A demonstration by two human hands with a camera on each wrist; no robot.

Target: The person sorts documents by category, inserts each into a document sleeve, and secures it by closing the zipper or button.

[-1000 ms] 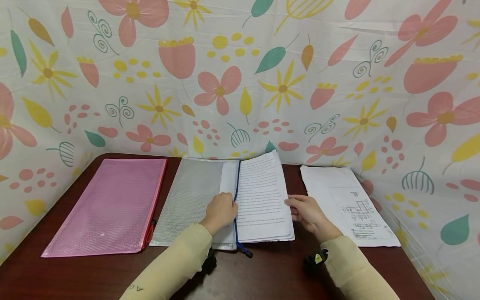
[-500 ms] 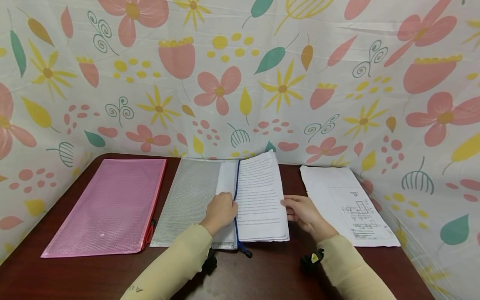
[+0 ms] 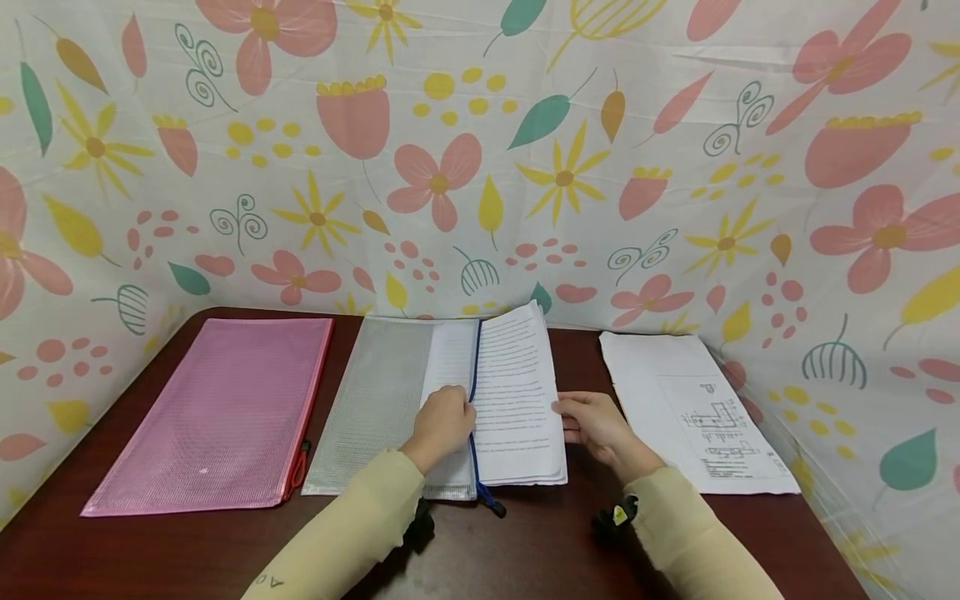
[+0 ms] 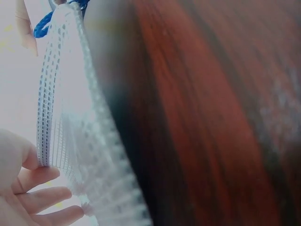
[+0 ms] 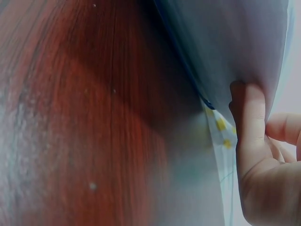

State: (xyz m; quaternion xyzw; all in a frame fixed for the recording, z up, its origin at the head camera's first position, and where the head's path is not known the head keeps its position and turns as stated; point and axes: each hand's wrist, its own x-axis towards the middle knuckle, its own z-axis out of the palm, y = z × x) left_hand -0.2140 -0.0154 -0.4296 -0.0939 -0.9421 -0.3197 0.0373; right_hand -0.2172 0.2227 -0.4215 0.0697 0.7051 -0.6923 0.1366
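Note:
A translucent mesh zipper pouch (image 3: 375, 400) with a blue zipper edge lies mid-table. My left hand (image 3: 442, 425) pinches the upper layer of its mouth near the blue edge; in the left wrist view the thumb and forefinger hold the mesh (image 4: 45, 113) raised. A stack of printed papers (image 3: 517, 400) sits partly inside the pouch, its left part showing through the mesh and its right part sticking out. My right hand (image 3: 600, 429) pinches the right edge of that stack between thumb and fingers, as the right wrist view also shows on the sheets (image 5: 235, 47).
A pink mesh pouch (image 3: 217, 408) with a red zipper edge lies at the left. At the right rests another stack of papers (image 3: 690, 417) with a printed drawing. A floral cloth (image 3: 480, 167) hangs behind the dark wooden table (image 3: 525, 550).
My right hand has moved left, sliding the printed papers further into the mesh pouch. The left hand keeps its place at the blue edge.

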